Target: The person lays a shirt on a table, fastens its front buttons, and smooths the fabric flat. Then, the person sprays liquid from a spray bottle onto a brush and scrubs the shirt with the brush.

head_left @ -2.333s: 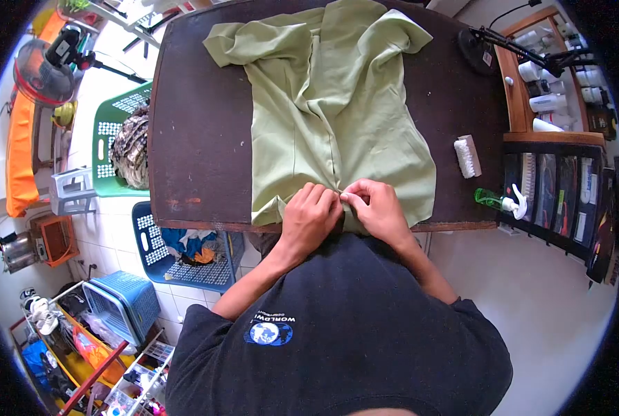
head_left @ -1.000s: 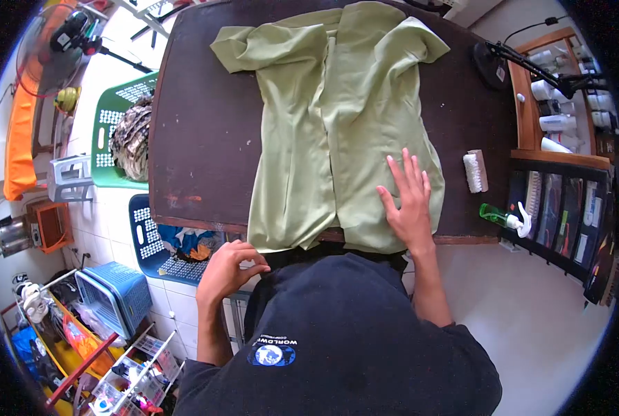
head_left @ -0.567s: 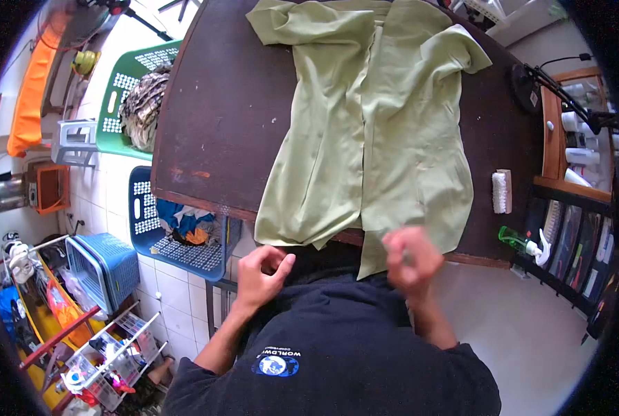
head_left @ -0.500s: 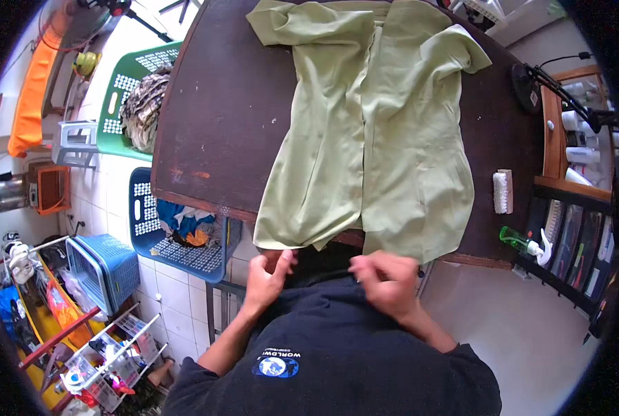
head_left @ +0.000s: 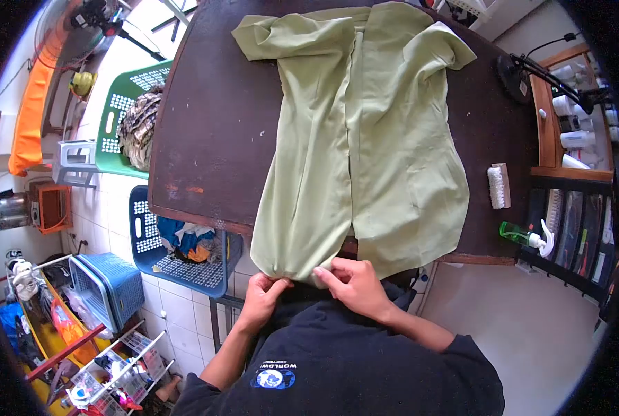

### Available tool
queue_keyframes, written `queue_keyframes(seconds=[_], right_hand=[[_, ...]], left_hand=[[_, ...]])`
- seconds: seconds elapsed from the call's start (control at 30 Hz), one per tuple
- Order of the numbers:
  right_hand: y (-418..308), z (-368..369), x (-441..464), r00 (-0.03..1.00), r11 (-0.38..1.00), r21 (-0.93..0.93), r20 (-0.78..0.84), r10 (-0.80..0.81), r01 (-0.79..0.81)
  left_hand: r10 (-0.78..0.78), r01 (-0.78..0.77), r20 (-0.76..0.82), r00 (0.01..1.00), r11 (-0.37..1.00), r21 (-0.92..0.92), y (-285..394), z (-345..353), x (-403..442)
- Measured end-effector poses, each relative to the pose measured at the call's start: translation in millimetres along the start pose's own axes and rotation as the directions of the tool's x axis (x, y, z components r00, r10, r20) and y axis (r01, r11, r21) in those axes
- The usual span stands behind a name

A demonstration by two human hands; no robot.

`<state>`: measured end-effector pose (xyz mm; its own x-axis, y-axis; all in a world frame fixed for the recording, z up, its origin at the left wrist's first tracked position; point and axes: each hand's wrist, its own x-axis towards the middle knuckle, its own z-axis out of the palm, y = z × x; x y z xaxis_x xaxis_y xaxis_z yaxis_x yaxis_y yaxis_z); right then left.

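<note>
A light green short-sleeved shirt [head_left: 316, 139] lies spread on the dark brown table [head_left: 212, 132], its front opening running down the middle. Its lower hem hangs past the near table edge. At the hem's left part, my left hand [head_left: 262, 299] pinches the cloth between thumb and fingers. My right hand [head_left: 354, 286] grips the same front panel near its inner corner, fingers curled under and thumb on top. Between the two hands the hem is drawn up in small folds. The right panel of the shirt hangs free of both hands.
Left of the table stand a green basket [head_left: 108, 132] with patterned cloth and a blue basket [head_left: 139, 225] with clothes. On the right lie a white-bristled brush [head_left: 498, 186] and a green spray bottle [head_left: 517, 234], near a black lamp [head_left: 552, 83] and a shelf rack [head_left: 569, 229].
My right hand has moved left and taken hold of the left panel's hem. My left hand has closed on the hem too. The shirt has shifted slightly toward me.
</note>
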<state>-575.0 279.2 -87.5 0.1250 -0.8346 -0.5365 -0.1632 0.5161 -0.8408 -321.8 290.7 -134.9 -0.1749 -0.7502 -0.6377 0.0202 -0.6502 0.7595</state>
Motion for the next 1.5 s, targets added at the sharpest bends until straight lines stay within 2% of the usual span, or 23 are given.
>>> queue_keyframes(seconds=[0.13,0.27,0.33,0.4,0.43,0.47,0.6,0.67,0.7,0.77,0.8,0.83,0.87,0.93,0.97,1.0,1.1,1.17,1.2,1.27,1.33,1.37,1.5], right_hand=[[-8,-22,-12,0.993,0.986,0.115,0.038,0.113,-0.117],[-13,-54,-24,0.996,0.949,-0.308,0.079,-0.041,0.063],[-33,-72,-25,0.966,0.984,-0.118,-0.208,-0.153,0.131],[-36,-105,-6,0.818,0.909,-0.377,-0.456,-0.351,0.179],[-42,-123,9,0.704,0.864,-0.459,-0.543,-0.457,0.207],[-59,-141,17,0.722,0.868,-0.492,-0.578,-0.381,0.064],[-68,-238,115,0.626,0.863,-0.497,-0.647,-0.436,0.086],[-80,-292,176,0.435,0.826,-0.563,-0.740,-0.513,0.019],[-95,-317,194,0.488,0.848,-0.530,-0.743,-0.458,-0.010],[-100,-353,245,0.410,0.795,-0.606,-0.733,-0.543,-0.032],[-110,-353,244,0.539,0.803,-0.595,-0.689,-0.485,-0.038],[-117,-349,247,0.660,0.810,-0.585,-0.627,-0.414,-0.047],[-115,-341,257,0.609,0.647,-0.716,-0.643,-0.465,-0.261],[-131,-339,251,0.789,0.667,-0.721,-0.514,-0.336,-0.186],[-139,-316,238,0.766,0.756,-0.651,-0.520,-0.377,-0.069],[-148,-293,226,0.758,0.794,-0.607,-0.511,-0.406,0.016],[-167,-222,194,0.767,0.784,-0.557,-0.365,-0.528,0.274],[-178,-166,179,0.638,0.669,-0.382,-0.224,-0.737,0.638],[-187,-141,174,0.602,0.604,-0.311,-0.114,-0.790,0.734],[-198,-86,161,0.527,0.515,-0.195,0.017,-0.849,0.835],[-213,-51,124,0.646,0.656,-0.047,0.237,-0.725,0.753],[-208,-31,117,0.601,0.641,0.113,0.254,-0.758,0.760],[-189,-32,73,0.425,0.428,-0.067,-0.057,-0.904,0.901]], left_hand=[[-0.021,0.022,0.004,1.000,0.989,-0.146,5,-2,7],[-0.086,-0.021,0.221,0.971,0.896,0.443,60,-15,12],[0.045,-0.094,0.113,0.993,0.871,0.482,95,-20,22],[0.309,-0.281,0.007,0.951,0.854,0.437,121,-18,37],[0.423,-0.357,-0.030,0.906,0.799,0.483,140,-12,50],[0.494,-0.421,-0.049,0.868,0.785,0.454,152,-6,71],[0.797,-0.592,0.007,0.604,0.443,0.673,213,24,202],[0.914,-0.642,0.097,0.395,0.199,0.740,250,40,269],[0.917,-0.633,0.111,0.384,0.173,0.755,268,49,296],[0.969,-0.612,0.138,0.207,0.018,0.791,298,63,351],[0.973,-0.622,0.139,0.182,0.005,0.783,309,62,358],[0.920,-0.572,0.165,0.355,0.074,0.817,321,57,366],[0.838,-0.507,0.176,0.517,0.134,0.851,335,50,372],[0.586,-0.334,0.145,0.797,0.228,0.915,352,26,387],[0.655,-0.433,0.125,0.745,0.333,0.838,351,3,392],[0.642,-0.378,0.049,0.765,0.385,0.842,366,4,343],[0.736,-0.493,-0.053,0.675,0.504,0.709,374,-88,333],[0.807,-0.401,-0.125,0.578,0.414,0.817,400,-156,307],[0.830,-0.593,0.034,0.557,0.368,0.716,417,-208,293],[0.925,-0.340,-0.025,0.380,0.165,0.926,469,-296,279],[0.926,-0.369,0.075,0.369,0.072,0.927,507,-278,247],[0.929,-0.390,0.135,0.344,0.011,0.921,532,-280,231],[0.929,-0.420,0.286,0.236,-0.168,0.892,632,-168,213]])
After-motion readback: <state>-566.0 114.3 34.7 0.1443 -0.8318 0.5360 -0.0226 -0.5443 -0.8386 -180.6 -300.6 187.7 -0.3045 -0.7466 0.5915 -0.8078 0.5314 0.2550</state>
